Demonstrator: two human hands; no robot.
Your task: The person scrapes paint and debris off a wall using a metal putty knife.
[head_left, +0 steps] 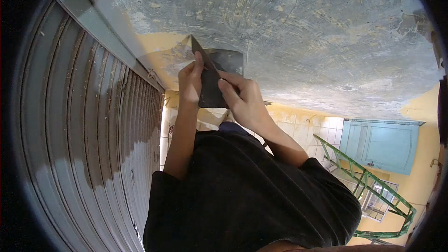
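A dark grey sheet of sandpaper (212, 96) is between my two hands, in front of the wall. It is bent along a slanting crease, and a narrow, browner flap stands up to a point. My left hand (190, 83) pinches the sheet by its left side, the thumb pressed along the flap. From the right, my right hand (246, 101) grips it near the crease with the thumb on the near face; some of its fingers are hidden behind the sheet. The wall (317, 42) beyond is scraped and patchy grey, with yellow paint (161, 44) showing at the left.
A ribbed metal shutter (93, 112) runs down the left side. Lower right are a green metal frame (366, 176) resembling a stair or ladder rail, a light blue door (385, 144) and a barred window (380, 200). White tiles (296, 133) show beyond my right arm.
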